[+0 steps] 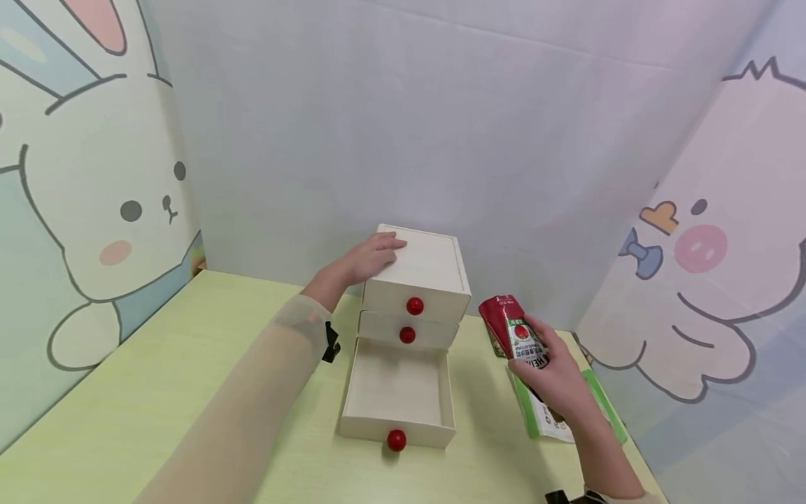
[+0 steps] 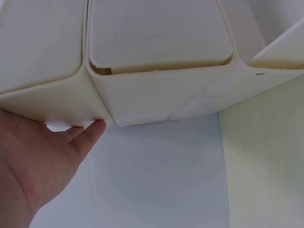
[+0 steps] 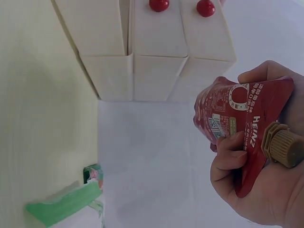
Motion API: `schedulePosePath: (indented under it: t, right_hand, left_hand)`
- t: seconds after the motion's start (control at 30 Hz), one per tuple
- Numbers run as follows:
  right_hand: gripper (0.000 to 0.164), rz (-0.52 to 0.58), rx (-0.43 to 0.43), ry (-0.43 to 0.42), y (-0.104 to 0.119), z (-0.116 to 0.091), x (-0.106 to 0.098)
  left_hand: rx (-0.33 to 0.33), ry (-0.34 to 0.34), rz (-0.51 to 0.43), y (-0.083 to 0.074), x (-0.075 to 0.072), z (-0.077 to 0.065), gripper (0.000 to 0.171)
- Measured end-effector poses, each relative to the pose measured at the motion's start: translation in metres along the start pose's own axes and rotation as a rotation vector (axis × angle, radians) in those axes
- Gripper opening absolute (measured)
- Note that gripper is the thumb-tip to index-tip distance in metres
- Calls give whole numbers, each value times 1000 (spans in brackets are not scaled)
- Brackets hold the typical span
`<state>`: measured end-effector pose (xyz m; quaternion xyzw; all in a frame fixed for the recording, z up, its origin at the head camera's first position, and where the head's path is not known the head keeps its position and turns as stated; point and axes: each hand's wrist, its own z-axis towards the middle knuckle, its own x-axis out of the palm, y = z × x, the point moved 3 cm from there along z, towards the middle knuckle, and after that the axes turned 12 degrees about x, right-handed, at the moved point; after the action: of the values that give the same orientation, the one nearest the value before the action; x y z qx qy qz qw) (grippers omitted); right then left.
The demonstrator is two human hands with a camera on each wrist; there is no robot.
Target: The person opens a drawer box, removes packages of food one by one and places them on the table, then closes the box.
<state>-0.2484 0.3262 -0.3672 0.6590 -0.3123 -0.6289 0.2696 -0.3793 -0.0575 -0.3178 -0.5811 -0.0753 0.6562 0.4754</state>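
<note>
A small white drawer cabinet (image 1: 434, 255) with red knobs stands on the table. Its bottom drawer (image 1: 398, 395) is pulled out toward me; the two drawers above are in. My left hand (image 1: 365, 260) rests on the cabinet's upper left edge, fingers across the top; in the left wrist view that hand (image 2: 45, 164) lies along the cabinet's side. To the right of the cabinet, my right hand (image 1: 562, 378) grips a red Heinz ketchup pouch (image 1: 504, 315). The right wrist view shows the pouch (image 3: 225, 107) with its brown screw cap (image 3: 286, 146) near the palm.
A green-and-white packet (image 1: 530, 414) lies on the table beneath and behind my right hand, by the right edge. Pale cloth walls (image 1: 403, 126) enclose the back and sides, with a cartoon rabbit at left and a chick at right. The tabletop (image 1: 302, 448) is light yellow-green.
</note>
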Motion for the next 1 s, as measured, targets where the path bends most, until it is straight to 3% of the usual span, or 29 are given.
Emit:
schedulePosePath:
  t: [0.17,0.5,1.0]
  right_hand:
    - [96,-3,59,1,-10,27,14]
    - [92,-107,82,-36,-26,70,50]
    - [97,-244,139,-73,-42,104,93]
  left_hand:
    - [12,2,7,-1,1,1,59]
    - [11,-1,-7,-1,0,1,59]
    - [0,-8,-31,-1,1,-2,59]
